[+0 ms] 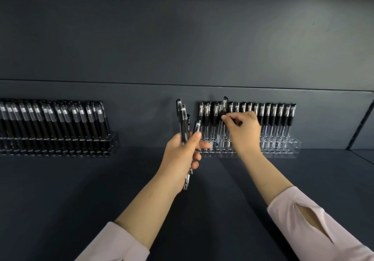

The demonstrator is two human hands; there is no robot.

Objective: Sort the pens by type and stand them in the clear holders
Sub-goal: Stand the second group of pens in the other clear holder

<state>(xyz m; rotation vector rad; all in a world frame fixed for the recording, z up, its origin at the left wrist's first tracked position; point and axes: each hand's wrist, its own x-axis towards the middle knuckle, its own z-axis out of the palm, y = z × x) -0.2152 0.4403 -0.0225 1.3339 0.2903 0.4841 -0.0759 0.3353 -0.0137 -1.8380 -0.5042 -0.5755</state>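
Pen in play (pixel 223 107): clear barrel, black grip, capped end up. It stands tilted in the left part of the right-hand clear holder (pixel 293 149), cap poking above its neighbours. Your right hand (pixel 243 131) pinches it high up, fingertips curled onto the black section just under the cap. Whether its lower end is seated in a slot is hard to say, because the clear plastic blurs there.

Row of matching pens (pixel 274 115) in that same holder: caps up, evenly spaced along the right stretch, more crowded and uneven at the left end near your fingers. The front slots of the holder show as open rings.

Your left hand (pixel 180 155) is just left of that holder, raised off the surface and clenched round a small bundle of pens (pixel 182 119) — at least four, caps up, thumb pressed across the front. Their heights are staggered, and one has a dark barrel with white lettering. The tips stick out below the palm.

Far left, well apart: a second clear holder (pixel 114 141), packed tight with dark-barrelled pens (pixel 50 119) in several rows that lean slightly right. Part of it is cut off by the frame edge.

Both holders sit on a dark matte shelf (pixel 81 200), pushed back against a dark wall panel (pixel 182 38) — a thin seam runs across it above the pens. Pale pink sleeves (pixel 313 220) cover both forearms at the bottom of the view.
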